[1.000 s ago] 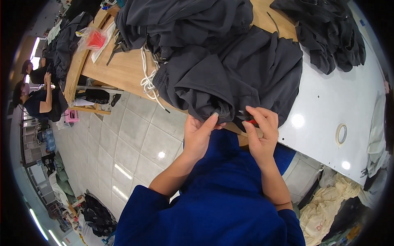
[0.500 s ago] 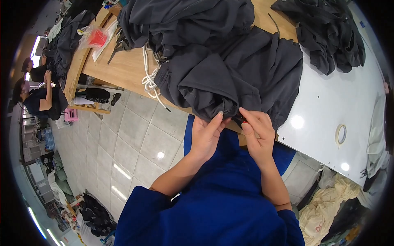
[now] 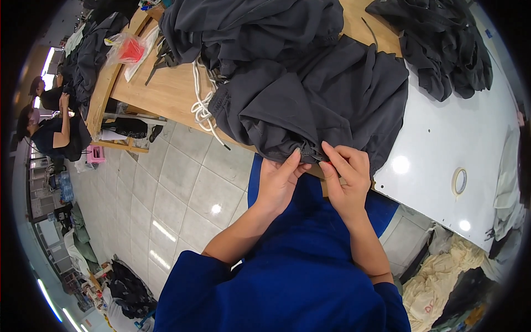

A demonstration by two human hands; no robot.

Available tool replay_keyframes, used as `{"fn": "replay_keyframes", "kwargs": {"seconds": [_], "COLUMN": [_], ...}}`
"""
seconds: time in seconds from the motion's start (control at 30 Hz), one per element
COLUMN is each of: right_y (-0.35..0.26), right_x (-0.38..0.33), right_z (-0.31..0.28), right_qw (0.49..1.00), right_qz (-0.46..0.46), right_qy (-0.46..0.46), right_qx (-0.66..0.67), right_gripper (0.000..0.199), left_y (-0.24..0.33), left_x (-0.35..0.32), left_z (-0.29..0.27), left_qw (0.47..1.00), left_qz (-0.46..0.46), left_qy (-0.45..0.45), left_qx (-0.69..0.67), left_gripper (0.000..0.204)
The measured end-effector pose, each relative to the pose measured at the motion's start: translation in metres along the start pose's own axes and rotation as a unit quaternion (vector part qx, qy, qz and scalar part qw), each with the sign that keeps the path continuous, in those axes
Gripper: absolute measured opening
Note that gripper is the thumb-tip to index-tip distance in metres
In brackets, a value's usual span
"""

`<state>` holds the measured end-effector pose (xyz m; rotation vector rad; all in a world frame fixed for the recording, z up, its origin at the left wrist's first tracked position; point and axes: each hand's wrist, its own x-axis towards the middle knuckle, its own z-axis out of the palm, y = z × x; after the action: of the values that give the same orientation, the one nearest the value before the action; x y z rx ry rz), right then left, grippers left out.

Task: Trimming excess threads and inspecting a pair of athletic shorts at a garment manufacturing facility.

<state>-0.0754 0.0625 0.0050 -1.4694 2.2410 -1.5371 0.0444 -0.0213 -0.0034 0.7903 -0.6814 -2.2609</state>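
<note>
A dark grey garment (image 3: 276,110) with a gathered elastic edge lies bunched over the near side of the wooden table. My left hand (image 3: 279,182) is closed on its near edge, the thumb on top of the cloth. Beside it, my right hand (image 3: 349,174) pinches a small tool (image 3: 327,162) with a bit of red showing at the fingertips. The tool's dark slim end touches the garment edge close to my left thumb. Most of the tool is hidden by my fingers, so its exact kind does not show. White cord (image 3: 200,108) hangs off the table left of the garment.
More dark grey garments (image 3: 249,27) are heaped behind, and another pile (image 3: 442,50) lies far right. A tape roll (image 3: 459,181) rests on the white tabletop (image 3: 420,144). Cream cloth (image 3: 437,282) is piled lower right. Two people work at the far left, one a seated person (image 3: 52,130).
My right hand has shifted slightly left, bringing the tool's end onto the garment edge. The cloth fold near my left thumb has flattened somewhat. My left hand stays in place.
</note>
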Motion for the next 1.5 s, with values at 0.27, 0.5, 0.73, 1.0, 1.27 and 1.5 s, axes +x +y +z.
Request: {"fn": "replay_keyframes", "kwargs": {"seconds": [0.27,0.5,0.73,1.0,1.27,1.5], "right_y": [-0.001,0.0,0.003,0.002,0.004,0.005], "right_x": [0.003,0.005,0.001,0.004,0.005,0.002], "right_z": [0.001,-0.002,-0.004,-0.002,0.001,0.0], "right_qw": [1.0,0.999,0.999,0.999,0.999,0.999], "right_qz": [-0.018,-0.029,-0.021,-0.034,-0.036,-0.02], "right_qy": [0.003,0.008,0.028,0.025,0.025,0.031], "right_qx": [-0.018,-0.025,-0.011,-0.014,-0.005,0.009], "right_gripper": [0.027,0.024,0.024,0.028,0.025,0.022], "left_y": [0.0,0.002,0.006,0.007,0.009,0.011], "left_x": [0.0,0.0,-0.001,-0.001,-0.001,0.0], "left_z": [0.0,0.001,0.006,0.005,0.003,0.001], "left_qw": [0.999,0.998,0.998,0.999,0.998,0.998], "left_qz": [0.02,0.033,0.021,0.006,0.007,0.011], "left_qy": [-0.007,0.002,0.0,-0.005,-0.008,-0.008], "left_qx": [0.029,0.061,0.052,0.043,0.061,0.065], "left_gripper": [0.018,0.017,0.019,0.02,0.017,0.017]}}
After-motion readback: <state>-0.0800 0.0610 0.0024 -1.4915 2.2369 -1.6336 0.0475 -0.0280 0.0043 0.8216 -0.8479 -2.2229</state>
